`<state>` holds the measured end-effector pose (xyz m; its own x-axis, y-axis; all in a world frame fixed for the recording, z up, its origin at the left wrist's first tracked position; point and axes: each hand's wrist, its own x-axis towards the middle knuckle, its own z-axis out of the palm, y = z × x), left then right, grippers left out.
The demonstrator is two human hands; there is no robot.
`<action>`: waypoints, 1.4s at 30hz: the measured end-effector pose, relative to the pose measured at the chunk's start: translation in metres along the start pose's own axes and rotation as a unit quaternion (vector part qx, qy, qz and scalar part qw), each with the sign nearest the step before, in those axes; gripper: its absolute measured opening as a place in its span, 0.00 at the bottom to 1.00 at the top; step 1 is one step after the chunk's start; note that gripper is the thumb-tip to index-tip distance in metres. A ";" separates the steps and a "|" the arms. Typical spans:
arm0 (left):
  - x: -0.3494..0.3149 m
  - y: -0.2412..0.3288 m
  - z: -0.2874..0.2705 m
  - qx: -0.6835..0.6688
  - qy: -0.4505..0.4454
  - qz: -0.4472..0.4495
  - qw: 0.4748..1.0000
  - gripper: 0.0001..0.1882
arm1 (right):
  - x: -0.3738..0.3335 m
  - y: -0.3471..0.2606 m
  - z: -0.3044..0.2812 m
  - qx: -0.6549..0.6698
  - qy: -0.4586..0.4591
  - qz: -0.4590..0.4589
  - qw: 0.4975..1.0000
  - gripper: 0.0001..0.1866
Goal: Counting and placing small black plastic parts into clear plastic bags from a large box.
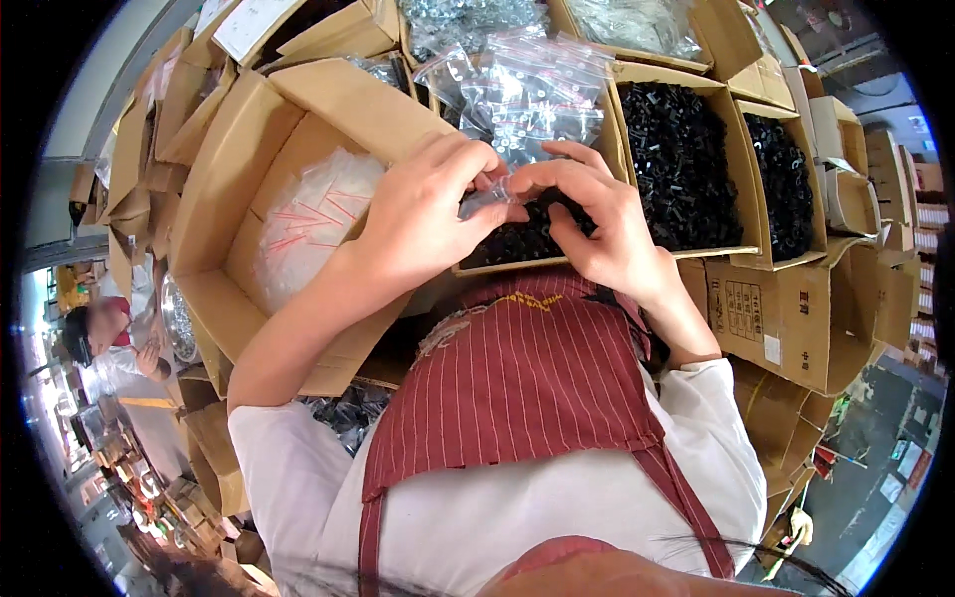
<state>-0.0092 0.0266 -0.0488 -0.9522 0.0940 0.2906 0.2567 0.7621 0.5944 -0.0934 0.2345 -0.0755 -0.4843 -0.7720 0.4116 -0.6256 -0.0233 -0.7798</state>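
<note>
My left hand (423, 214) and my right hand (592, 224) meet over a cardboard box of small black parts (517, 244). Both pinch a small clear plastic zip bag (494, 191) between fingers and thumbs; its contents are too small to make out. Just beyond the hands lies a heap of filled clear bags (522, 85) with small metal pieces inside. A red striped apron (527, 378) over white sleeves fills the lower view.
An open box with a bundle of empty clear bags (308, 224) stands at the left. Two boxes of black parts (681, 164) (786, 184) sit at the right, with more cartons stacked around. Another person (99, 333) sits far left, low down.
</note>
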 end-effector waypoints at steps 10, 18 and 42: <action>-0.004 -0.011 0.015 0.153 0.026 0.084 0.984 0.23 | 0.000 -0.005 0.006 -0.018 -0.121 -0.039 0.992 0.28; -0.003 -0.024 0.018 0.117 -0.005 0.140 0.983 0.17 | 0.009 -0.003 0.013 -0.059 -0.156 -0.072 0.983 0.21; -0.002 -0.034 0.008 -0.072 0.013 0.003 0.997 0.12 | -0.027 0.105 0.055 -0.124 -0.328 0.196 0.916 0.22</action>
<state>-0.0175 0.0063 -0.0755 -0.9467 0.0806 0.3118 0.2848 0.6612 0.6940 -0.1122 0.2178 -0.1950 -0.2804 -0.9074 -0.3129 -0.6410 0.4197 -0.6427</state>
